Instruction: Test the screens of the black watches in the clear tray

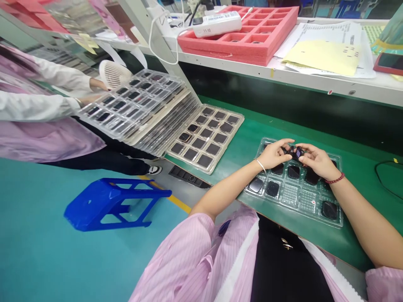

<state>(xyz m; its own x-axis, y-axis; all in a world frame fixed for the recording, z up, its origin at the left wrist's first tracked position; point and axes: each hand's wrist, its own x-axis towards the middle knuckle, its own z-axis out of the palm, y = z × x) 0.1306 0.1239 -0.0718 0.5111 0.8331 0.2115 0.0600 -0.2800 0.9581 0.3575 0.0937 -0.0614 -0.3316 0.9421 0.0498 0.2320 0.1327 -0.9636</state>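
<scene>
My left hand (274, 154) and my right hand (317, 160) meet above a clear plastic tray (289, 198) on the green bench. Both hands pinch small dark parts (297, 152) between thumb and fingers; a purple patch shows on the piece at the right hand. Under them, the tray holds several black square pieces, such as one (329, 209) at its lower right corner. Two pockets in its front row have no black piece. The hands hide part of the tray's back row.
To the left, another tray of dark squares (204, 156) lies beside a tall tilted stack of trays (138, 105), held by a person in white sleeves. A blue stool (94, 203) stands on the floor. The shelf above bears a red foam tray (267, 50), a white power strip (217, 24) and papers (324, 54).
</scene>
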